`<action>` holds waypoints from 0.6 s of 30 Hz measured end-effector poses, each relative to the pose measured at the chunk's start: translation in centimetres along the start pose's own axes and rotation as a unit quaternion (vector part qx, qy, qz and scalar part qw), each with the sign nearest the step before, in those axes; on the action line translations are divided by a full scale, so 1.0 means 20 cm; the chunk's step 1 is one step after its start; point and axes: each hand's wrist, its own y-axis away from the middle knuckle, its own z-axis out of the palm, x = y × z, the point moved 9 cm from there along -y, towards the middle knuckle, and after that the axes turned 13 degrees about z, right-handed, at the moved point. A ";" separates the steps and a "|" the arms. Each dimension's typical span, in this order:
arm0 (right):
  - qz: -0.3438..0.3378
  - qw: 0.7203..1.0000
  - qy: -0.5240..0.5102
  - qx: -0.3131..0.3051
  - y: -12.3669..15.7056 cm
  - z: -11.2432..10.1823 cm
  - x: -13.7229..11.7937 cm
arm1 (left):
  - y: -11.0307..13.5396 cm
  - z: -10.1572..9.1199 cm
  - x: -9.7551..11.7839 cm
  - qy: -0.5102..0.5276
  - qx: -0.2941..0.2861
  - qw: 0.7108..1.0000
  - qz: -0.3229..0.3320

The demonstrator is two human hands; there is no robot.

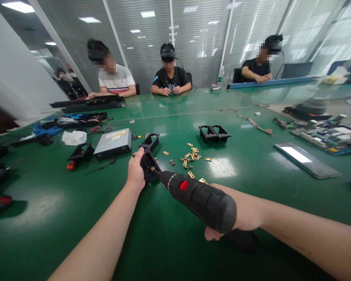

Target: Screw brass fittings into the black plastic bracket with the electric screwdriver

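Black frame (pixel 148 161) is grasped at its left side by the left hand (pixel 136 170); the right hand (pixel 246 210) clutches a drill (pixel 200 201).

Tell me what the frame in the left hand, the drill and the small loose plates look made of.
Frame: probably moulded plastic, matte black, judging by its thin, evenly dark walls.
Drill: likely a plastic housing, perhaps rubber-coated, given its dull black, softly rounded surface.
Small plates: apparently metal, shiny and gold-coloured; solid brass or plating, I cannot tell.
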 end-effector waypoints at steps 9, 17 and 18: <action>0.030 0.999 -0.019 -0.035 -0.01 0.03 0.03 | 0.00 0.00 -0.01 0.003 -0.002 1.000 0.002; 0.011 0.999 -0.021 -0.047 -0.04 0.03 0.04 | -0.01 -0.01 -0.02 0.014 -0.003 1.000 0.002; 0.002 0.999 -0.016 -0.039 -0.04 0.02 0.04 | -0.01 -0.01 -0.02 0.014 -0.004 1.000 0.002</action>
